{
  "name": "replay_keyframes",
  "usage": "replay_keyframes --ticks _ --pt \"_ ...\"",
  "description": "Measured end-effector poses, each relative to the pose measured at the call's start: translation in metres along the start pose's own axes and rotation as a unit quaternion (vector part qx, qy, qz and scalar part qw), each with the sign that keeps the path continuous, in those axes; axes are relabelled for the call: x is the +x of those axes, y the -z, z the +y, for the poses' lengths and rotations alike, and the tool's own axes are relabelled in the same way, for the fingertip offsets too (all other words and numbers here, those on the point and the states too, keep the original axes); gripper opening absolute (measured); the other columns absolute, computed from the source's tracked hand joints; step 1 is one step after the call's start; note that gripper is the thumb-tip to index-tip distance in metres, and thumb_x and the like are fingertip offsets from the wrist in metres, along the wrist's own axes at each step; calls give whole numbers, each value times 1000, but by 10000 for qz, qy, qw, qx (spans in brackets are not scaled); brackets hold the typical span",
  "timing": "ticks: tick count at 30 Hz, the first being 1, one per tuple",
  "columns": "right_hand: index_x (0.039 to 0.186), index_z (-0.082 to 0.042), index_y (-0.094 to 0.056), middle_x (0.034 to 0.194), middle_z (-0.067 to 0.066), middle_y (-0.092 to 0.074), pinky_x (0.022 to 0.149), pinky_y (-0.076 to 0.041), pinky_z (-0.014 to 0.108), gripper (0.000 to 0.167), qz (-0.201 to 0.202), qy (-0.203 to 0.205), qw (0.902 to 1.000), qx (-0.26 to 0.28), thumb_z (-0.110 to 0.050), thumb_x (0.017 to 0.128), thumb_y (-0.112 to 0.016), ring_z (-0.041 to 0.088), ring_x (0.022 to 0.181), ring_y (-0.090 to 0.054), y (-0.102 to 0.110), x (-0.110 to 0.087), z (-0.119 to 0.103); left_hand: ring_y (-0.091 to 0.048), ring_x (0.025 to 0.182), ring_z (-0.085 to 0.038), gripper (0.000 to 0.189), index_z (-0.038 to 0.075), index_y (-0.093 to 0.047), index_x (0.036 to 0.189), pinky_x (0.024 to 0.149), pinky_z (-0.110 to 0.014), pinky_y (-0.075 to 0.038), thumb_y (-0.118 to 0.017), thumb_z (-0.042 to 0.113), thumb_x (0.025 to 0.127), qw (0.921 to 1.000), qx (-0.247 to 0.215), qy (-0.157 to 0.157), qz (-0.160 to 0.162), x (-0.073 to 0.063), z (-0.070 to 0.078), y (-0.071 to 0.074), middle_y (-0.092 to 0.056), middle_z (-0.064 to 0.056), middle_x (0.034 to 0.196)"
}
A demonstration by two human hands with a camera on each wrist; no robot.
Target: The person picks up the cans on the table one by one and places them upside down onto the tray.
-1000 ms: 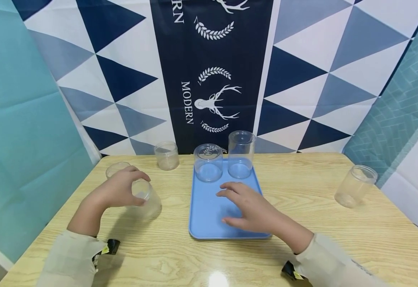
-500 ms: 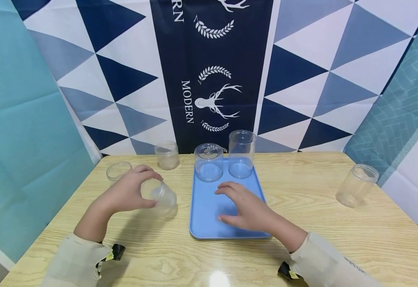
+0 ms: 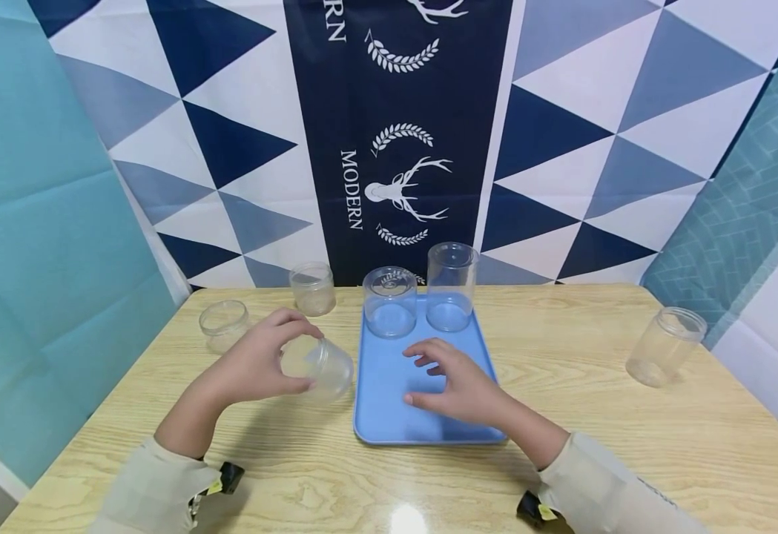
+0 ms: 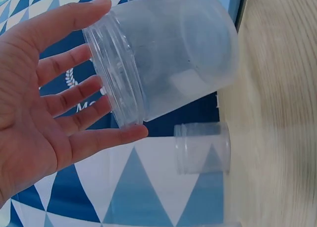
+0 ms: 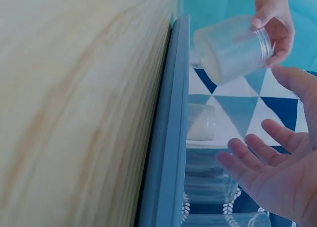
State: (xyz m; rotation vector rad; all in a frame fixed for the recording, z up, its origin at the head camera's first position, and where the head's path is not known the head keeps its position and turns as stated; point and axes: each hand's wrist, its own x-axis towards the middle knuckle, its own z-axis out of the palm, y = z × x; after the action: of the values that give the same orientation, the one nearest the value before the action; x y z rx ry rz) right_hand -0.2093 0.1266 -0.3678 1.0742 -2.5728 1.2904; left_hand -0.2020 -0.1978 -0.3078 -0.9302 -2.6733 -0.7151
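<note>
Six clear plastic containers are in view, and one of them, a cloudy cylindrical jar with a ridged neck, is in the left hand. That hand is spread to the width of the jar's mouth and grips it at the neck: from the left wrist, the thumb presses one side of the rim and the little finger touches the opposite side. The jar lies on the thumb-and-fingertip side of the palm, its mouth toward the hand and its base pointing away, to the right and downward. It is tilted and raised above the pale wood-grain table, with its base just beside the left edge of a blue rectangular tray.

The right hand hovers over the near half of this tray, thumb well apart from loosely bent fingers, the gap between them facing the jar. The jar and this hand are apart.

On the tray's far end stand a short, wide clear cylinder and a taller clear cylinder, side by side. A small clear tub stands left of the tray near the back edge; a low, round clear container sits behind the left hand. Near the table's right side stands a clear straight-sided jar.
</note>
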Motion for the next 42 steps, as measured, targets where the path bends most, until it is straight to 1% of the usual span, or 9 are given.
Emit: replay_keyframes --ticks 4,11,16,19,25,30,35,38,42 --pt "131 -6 -55 133 14 -53 94 -50 45 53 -153 -642 9928 1002 -24 86 -76 30 115 -57 3 0 1 -52 109 -23 53 14 -67 114 86 -43 -52 -90 18 66 9999 -71 -116 89 2 5 -2 -55 -3 118" --pt "132 2 -52 134 22 -52 95 -49 38 53 -192 -1395 9639 2261 -22 89 -72 30 115 -57 8 1 -1 -54 107 -26 55 14 -66 116 75 -38 -54 -91 20 67 9986 -319 -293 315 4 12 -3 -54 -2 121" --pt "134 11 -44 134 29 -46 94 -51 41 55 -162 -1729 9234 3422 -15 92 -67 30 112 -59 8 3 -3 -53 110 -23 55 13 -66 116 77 -39 -54 -90 21 67 9972 -434 -480 365 7 20 -7 -54 -2 122" --pt "135 13 -40 134 31 -44 93 -52 42 55 -131 -1853 9035 3863 -15 93 -64 33 113 -58 7 3 -4 -52 111 -21 56 13 -66 116 82 -40 -52 -91 21 67 9962 -475 -620 387 9 25 -11 -54 -1 121" --pt "134 14 -41 124 17 -57 92 -52 46 48 -141 -1931 8674 4583 -15 98 -55 33 111 -60 7 3 -4 -51 112 -21 56 13 -66 117 82 -40 -53 -90 21 67 9916 -812 -850 540 15 33 -18 -53 -1 122" --pt "128 3 -50 118 11 -61 93 -51 50 33 -126 -1880 8323 5213 -13 99 -50 28 107 -61 6 2 -4 -52 113 -22 58 12 -65 119 81 -39 -56 -90 21 68 9861 -1282 -826 662 18 39 -25 -52 -3 126" --pt "122 -6 -54 117 8 -61 92 -51 51 24 -56 -1772 8187 5462 -13 100 -47 26 106 -60 4 -1 -5 -52 114 -22 59 9 -64 120 81 -38 -57 -90 18 68 9778 -1617 -1039 836 21 44 -33 -51 -5 126" --pt "132 -6 -47 123 7 -58 94 -49 53 32 -47 -1657 8136 5573 -13 101 -46 26 110 -59 3 -3 -7 -52 114 -22 59 7 -63 121 82 -38 -57 -89 17 69 9723 -1789 -1192 920 23 45 -37 -50 -6 126" --pt "150 -7 -26 134 7 -50 97 -46 54 52 2 -1436 8106 5677 -13 101 -44 25 116 -57 2 -4 -11 -53 114 -23 60 6 -62 122 83 -37 -57 -89 15 69 9661 -1896 -1391 1069 26 46 -41 -50 -8 126"
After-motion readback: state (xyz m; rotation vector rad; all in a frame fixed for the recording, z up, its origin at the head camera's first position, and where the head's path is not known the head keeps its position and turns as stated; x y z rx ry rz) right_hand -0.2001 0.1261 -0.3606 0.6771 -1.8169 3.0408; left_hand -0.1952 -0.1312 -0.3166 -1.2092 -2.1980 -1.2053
